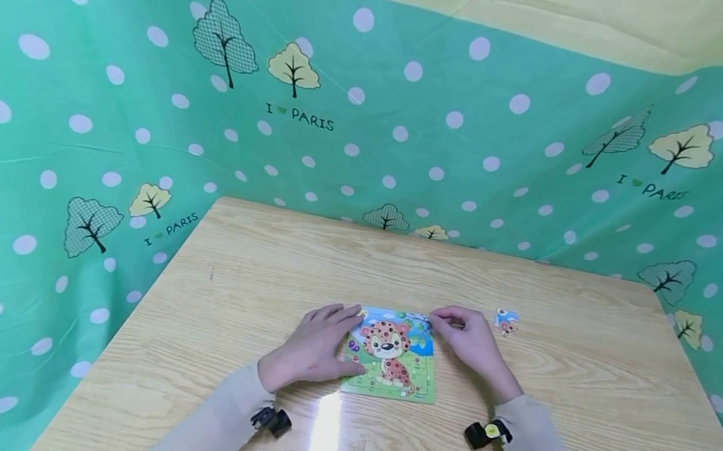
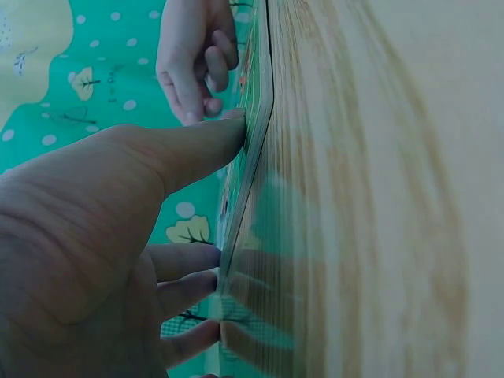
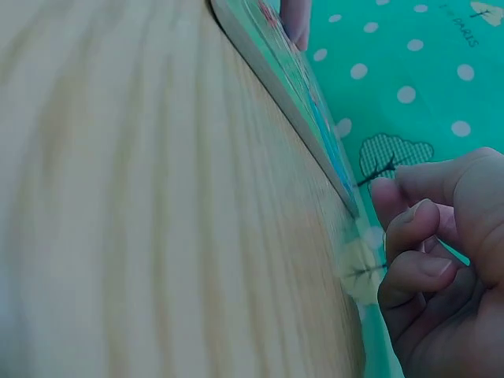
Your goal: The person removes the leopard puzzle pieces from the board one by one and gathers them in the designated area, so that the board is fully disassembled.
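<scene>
A square jigsaw puzzle [image 1: 390,370] with a spotted leopard cub, grass and blue sky lies flat on the wooden table. Along its left side rests my left hand [image 1: 315,347], fingers extended and spread, the thumb on the lower left part. In the left wrist view the left thumb [image 2: 193,146] reaches over the puzzle's edge. My right hand [image 1: 467,339] is at the upper right corner, thumb and index finger pinching a puzzle piece there, mostly covered by the fingertips. In the right wrist view the other right fingers [image 3: 417,272] are curled in.
Loose puzzle matter [image 1: 506,321], blue and with part of a picture, lies on the table beyond the right hand. The wooden table [image 1: 245,255] ends at a green dotted cloth [image 1: 314,164] behind. Each wrist wears a small black camera [image 1: 479,436].
</scene>
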A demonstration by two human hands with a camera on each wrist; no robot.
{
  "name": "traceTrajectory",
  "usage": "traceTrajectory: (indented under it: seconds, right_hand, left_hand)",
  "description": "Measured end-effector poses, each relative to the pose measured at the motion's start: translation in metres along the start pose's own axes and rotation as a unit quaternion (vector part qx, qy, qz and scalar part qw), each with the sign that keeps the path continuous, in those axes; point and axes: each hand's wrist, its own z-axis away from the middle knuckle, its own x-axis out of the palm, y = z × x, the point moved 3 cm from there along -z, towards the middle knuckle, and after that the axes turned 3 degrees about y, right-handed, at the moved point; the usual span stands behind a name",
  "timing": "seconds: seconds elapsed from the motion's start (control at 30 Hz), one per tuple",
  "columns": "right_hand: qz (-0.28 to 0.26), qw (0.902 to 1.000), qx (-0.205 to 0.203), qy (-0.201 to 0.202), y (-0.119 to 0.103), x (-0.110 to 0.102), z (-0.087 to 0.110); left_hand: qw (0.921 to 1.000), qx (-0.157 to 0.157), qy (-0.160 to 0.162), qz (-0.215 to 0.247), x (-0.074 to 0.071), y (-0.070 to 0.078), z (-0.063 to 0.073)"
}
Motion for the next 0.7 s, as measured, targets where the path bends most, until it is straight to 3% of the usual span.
traceTrajectory:
  seconds: [0.47,0.7]
  right_hand:
    - [-0.015,0.9993,-0.011,-0.031,-0.027,0.031,0.002]
    - [0.003,0.9972,-0.043,-0.062,-0.041,0.045,0.002]
  left_hand:
    - [1.0,-0.005,0.0,0.002,0.0,-0.001,0.0]
    - [1.0,-0.003,0.001,-0.001,0.001,0.0,-0.001]
